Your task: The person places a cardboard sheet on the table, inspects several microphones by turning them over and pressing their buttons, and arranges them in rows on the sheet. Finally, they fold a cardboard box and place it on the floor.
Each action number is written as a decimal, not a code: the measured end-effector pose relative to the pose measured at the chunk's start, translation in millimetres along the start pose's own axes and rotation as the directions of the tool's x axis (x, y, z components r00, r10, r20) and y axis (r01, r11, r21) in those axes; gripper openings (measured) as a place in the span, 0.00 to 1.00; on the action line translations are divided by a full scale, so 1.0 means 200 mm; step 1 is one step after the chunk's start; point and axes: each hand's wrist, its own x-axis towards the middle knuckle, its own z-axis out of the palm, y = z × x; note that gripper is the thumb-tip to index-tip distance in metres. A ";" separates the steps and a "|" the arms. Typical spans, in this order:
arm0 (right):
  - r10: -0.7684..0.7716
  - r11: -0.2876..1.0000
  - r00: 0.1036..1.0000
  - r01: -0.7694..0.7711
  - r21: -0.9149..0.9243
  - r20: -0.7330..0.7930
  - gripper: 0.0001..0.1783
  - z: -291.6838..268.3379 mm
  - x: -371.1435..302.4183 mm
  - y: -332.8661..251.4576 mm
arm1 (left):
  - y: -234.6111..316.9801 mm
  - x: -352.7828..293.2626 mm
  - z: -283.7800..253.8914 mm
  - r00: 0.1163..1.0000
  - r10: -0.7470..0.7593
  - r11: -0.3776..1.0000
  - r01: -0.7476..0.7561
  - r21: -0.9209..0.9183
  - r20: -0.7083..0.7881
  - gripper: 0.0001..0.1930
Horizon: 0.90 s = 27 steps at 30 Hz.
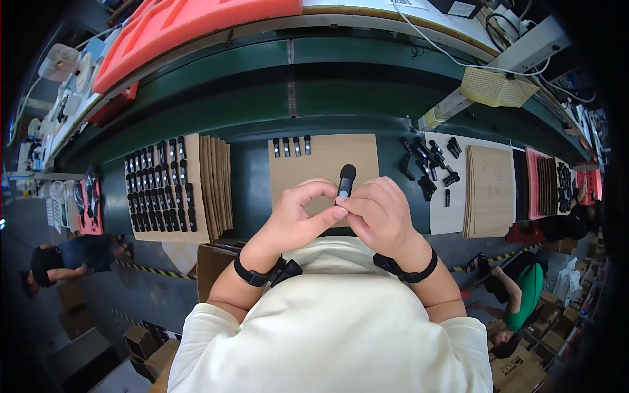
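A small black clip-on microphone [346, 178] with a rounded foam head stands upright between my hands, its foam end pointing away from me. My left hand [298, 213] is closed in a pinch, thumb and forefinger at the microphone's lower end. From the other side my right hand [380, 213] pinches the same lower part, with its other fingers curled in. Below them lies a brown cardboard sheet [308, 173]. Along its far left edge several similar microphones [297, 145] sit in a row.
At left, a cardboard sheet bears rows of microphones [160, 177] beside stacked cardboard sheets [216, 183]. Loose microphones [426, 160] lie in a pile at right, near another cardboard stack [488, 190]. A post [452, 108] rises at the far right. People work on both sides.
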 end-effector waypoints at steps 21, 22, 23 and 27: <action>0.645 0.421 0.567 -0.823 0.382 0.512 0.13 0.40 -0.16 0.64 | -0.80 -0.03 -0.09 0.933 -0.334 0.904 0.357 0.234 -0.131 0.13; 0.659 0.464 0.559 -0.828 0.313 0.503 0.12 0.44 -0.16 0.70 | -0.86 -0.04 -0.10 0.921 -0.364 0.876 0.390 0.283 -0.140 0.14; 0.673 0.503 0.552 -0.830 0.242 0.493 0.12 0.48 -0.17 0.76 | -0.93 -0.04 -0.11 0.919 -0.369 0.875 0.394 0.282 -0.138 0.14; 0.682 0.553 0.548 -0.820 0.148 0.484 0.12 0.70 -0.22 1.01 | -1.17 -0.06 -0.13 0.831 -0.550 0.759 0.540 0.363 -0.086 0.16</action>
